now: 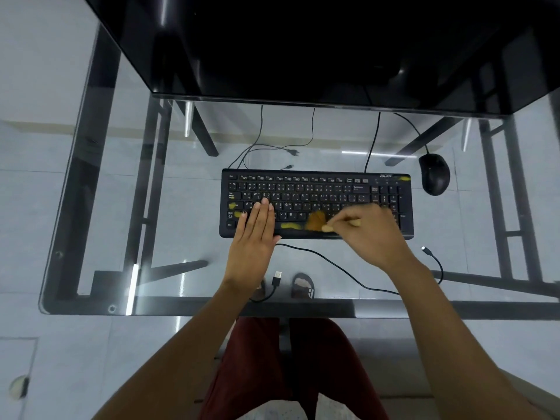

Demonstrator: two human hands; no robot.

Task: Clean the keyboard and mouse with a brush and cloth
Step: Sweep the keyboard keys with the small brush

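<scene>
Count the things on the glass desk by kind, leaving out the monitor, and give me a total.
Keyboard: 1
Mouse: 1
Brush, held in the right hand: 1
Loose cable with a plug at each end: 1
Total: 4
No cloth is in view. The left hand lies flat on the keyboard.

One of most things, two of a few

There is one keyboard (315, 201), one mouse (434, 174), one brush (321, 221) and one glass table (91, 207). Two hands show: the left hand (253, 234) and the right hand (372, 234). Two feet (303, 286) show through the glass. One loose cable (333, 265) lies at the near side. About five yellow smears (291, 226) mark the keyboard.
</scene>
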